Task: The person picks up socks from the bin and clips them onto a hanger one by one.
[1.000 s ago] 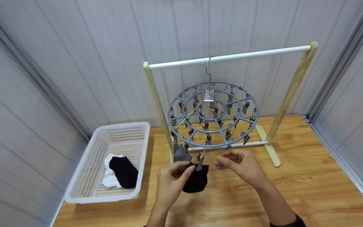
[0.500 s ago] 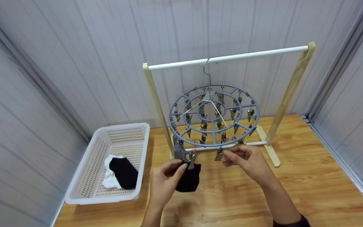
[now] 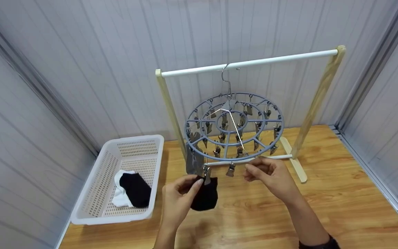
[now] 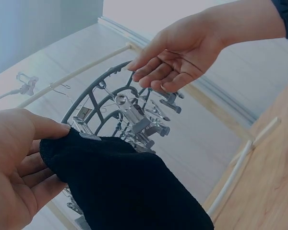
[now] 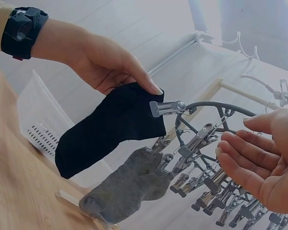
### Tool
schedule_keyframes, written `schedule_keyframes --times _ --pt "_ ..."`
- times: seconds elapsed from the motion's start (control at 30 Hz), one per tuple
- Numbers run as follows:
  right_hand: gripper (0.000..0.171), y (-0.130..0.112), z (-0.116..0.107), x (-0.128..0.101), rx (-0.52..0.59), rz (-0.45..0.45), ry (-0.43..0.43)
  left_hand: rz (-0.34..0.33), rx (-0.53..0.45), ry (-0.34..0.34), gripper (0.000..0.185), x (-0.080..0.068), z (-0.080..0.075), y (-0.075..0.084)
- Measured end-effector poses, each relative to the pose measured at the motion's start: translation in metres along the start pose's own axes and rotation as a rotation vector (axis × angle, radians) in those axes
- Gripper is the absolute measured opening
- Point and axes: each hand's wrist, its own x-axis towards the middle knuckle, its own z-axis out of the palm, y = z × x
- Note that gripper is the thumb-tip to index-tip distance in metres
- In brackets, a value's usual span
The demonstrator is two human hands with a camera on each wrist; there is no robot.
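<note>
Left hand [image 3: 177, 197] grip pinches black sock [image 3: 205, 195] cuff at metal clip [image 5: 167, 108], front rim of round hanger [image 3: 234, 126]. Right hand [image 3: 271, 174] slack, holding nothing. Risk: shallow clip bite; hanger swings, sock drops onto surface [image 3: 323, 211].

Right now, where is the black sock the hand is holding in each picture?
Head view: black sock hangs low in the middle, from a clip, held by the left hand.
Left wrist view: it fills the bottom middle.
Right wrist view: it is left of centre.
Shared landmark: the round grey clip hanger.
</note>
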Motion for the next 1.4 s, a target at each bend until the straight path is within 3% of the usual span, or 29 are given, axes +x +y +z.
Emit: schedule_keyframes --times 0.3,0.6,0.87,1.0,1.2,1.4 --pt "0.02 0.003 0.006 0.0 -0.135 0.009 0.094 -0.008 0.025 0.012 0.008 0.0 -0.002 0.001" --pt "0.038 0.011 0.018 0.004 -0.093 0.065 0.067 0.0 0.016 -0.005 0.007 0.002 -0.002 0.002" --pt "0.025 0.016 0.024 0.004 -0.035 0.023 0.083 -0.035 0.007 -0.048 0.008 0.002 -0.003 0.0" --pt "0.025 0.015 0.024 0.004 -0.006 0.048 0.098 -0.049 0.028 -0.063 0.009 0.002 -0.005 -0.002" --pt "0.033 0.012 0.022 0.003 -0.055 0.119 0.127 -0.069 0.074 -0.091 0.011 0.004 -0.006 -0.007" --pt "0.031 0.012 0.019 0.005 -0.08 0.1 0.129 -0.11 0.065 -0.142 0.012 0.007 -0.008 -0.012"
